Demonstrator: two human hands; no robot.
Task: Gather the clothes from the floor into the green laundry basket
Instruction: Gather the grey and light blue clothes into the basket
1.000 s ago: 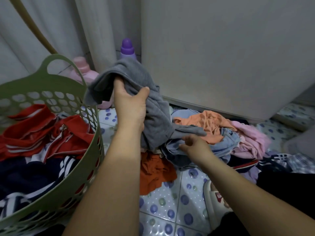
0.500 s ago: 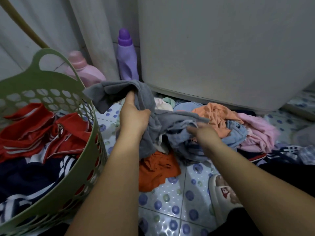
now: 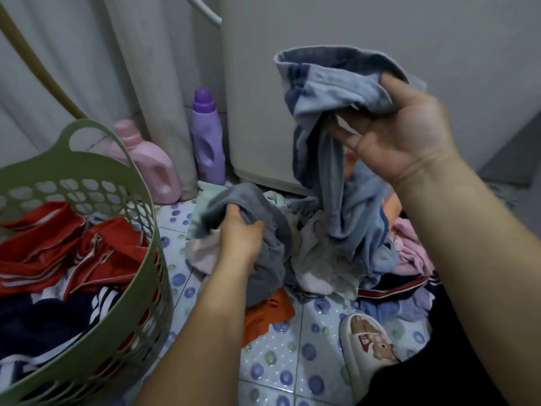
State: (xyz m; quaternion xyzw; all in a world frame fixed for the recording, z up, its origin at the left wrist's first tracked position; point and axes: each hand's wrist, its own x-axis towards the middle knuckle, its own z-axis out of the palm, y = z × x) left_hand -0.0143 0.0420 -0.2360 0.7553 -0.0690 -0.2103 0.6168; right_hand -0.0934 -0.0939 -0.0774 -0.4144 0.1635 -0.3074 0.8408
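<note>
**Two garments in my hands beside the green basket**

Nearest to me, at the lower right of the frame, my foot wears a cream slipper [image 3: 367, 344] with a brown animal picture, standing on the floor [image 3: 307, 332] of pale tiles with blue and green dots. At the lower left stands the green laundry basket [image 3: 96, 341], its wall full of holes. Inside it lie red clothes [image 3: 67, 250] with white stripes and dark navy clothes [image 3: 38, 320].

In the middle of the frame my left hand [image 3: 240, 238] is down at the pile, and its fingers are closed around a grey garment [image 3: 263, 230]. This garment rests on the heap, over an orange cloth [image 3: 266, 312] that lies on the tiles. Just to the right are whitish clothes [image 3: 319, 259] and, further right, pink ones [image 3: 409, 247].

My right hand [image 3: 407, 133] is raised at the upper right, and its fingers grip a blue garment [image 3: 330, 83]. The cloth hangs down from my hand, and its lower end reaches the pile.

Behind the basket, in the middle left, a pink bottle [image 3: 149, 162] and a purple bottle [image 3: 206, 136] stand near a pale curtain [image 3: 131, 54]. A big white appliance [image 3: 380, 24] fills the upper right.
</note>
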